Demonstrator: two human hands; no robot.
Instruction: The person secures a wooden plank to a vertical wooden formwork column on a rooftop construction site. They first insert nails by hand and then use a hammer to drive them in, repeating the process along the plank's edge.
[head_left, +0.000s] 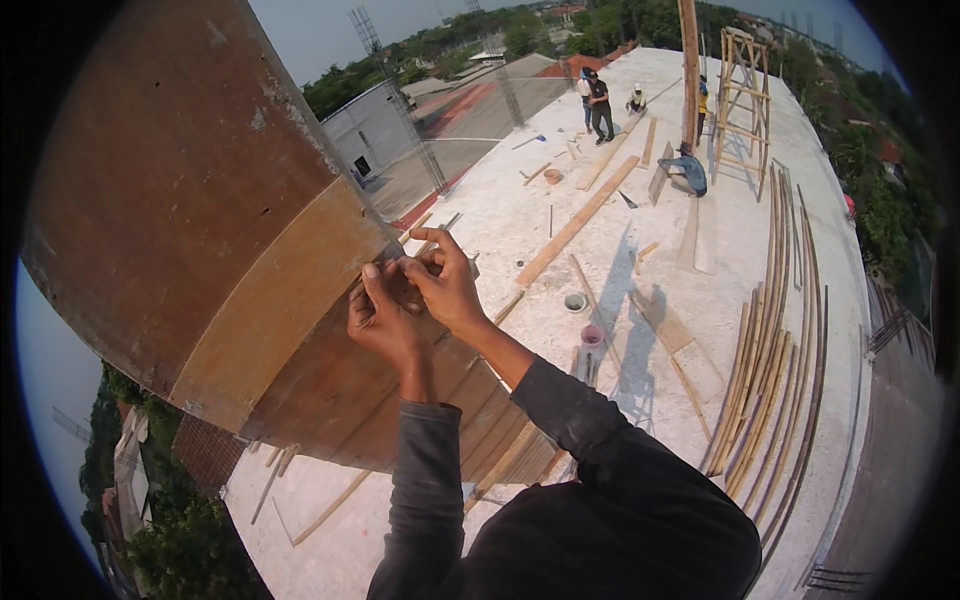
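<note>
Both hands are raised together at the right edge of a tall brown panel (190,150) with a lighter tan band (290,275) across it. My left hand (380,325) is closed, its thumb and fingertips pinched together close to the panel's edge. Just right of it and slightly higher, my right hand (445,285) is also pinched, with its index finger bent above the thumb. The fingertips of the two hands nearly meet. Whatever lies between them is too small and too hidden to name.
Far below lies a pale concrete slab (480,230) with long bamboo poles (770,400), planks (578,220) and buckets (592,336). One person crouches (688,172) beside a board; others are farther back (600,105). A bamboo scaffold (742,100) stands at the far right.
</note>
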